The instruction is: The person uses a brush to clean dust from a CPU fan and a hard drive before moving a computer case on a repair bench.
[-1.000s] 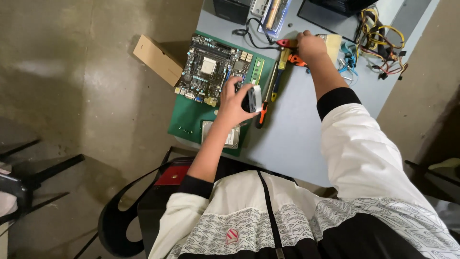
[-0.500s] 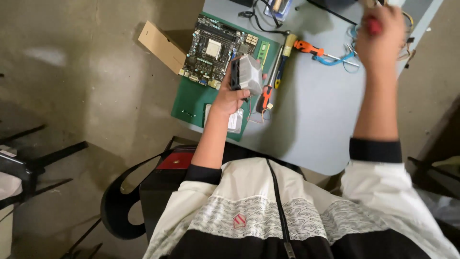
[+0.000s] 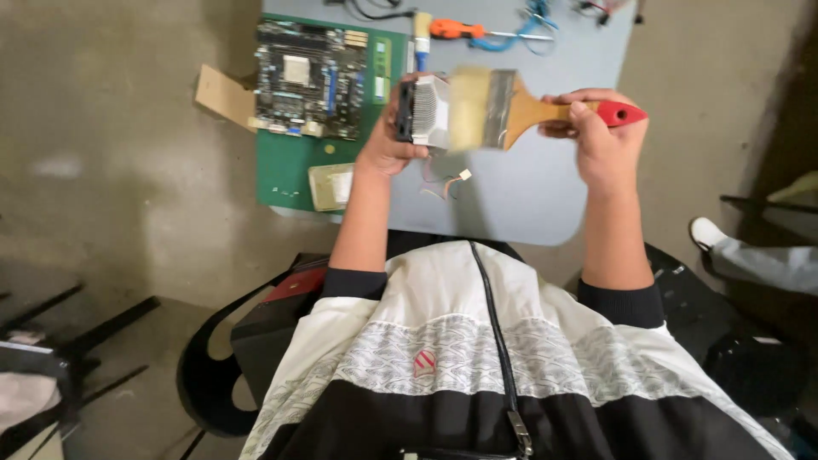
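Head view: left hand [image 3: 385,140] grips a finned cooler [image 3: 423,112] above the grey table [image 3: 528,183], its loose wire hanging below. Right hand [image 3: 599,136] is closed on the red-tipped handle of a brush [image 3: 511,107], bristles against the fins. Motherboard [image 3: 308,78] lies on a green mat [image 3: 285,175], left of the cooler.
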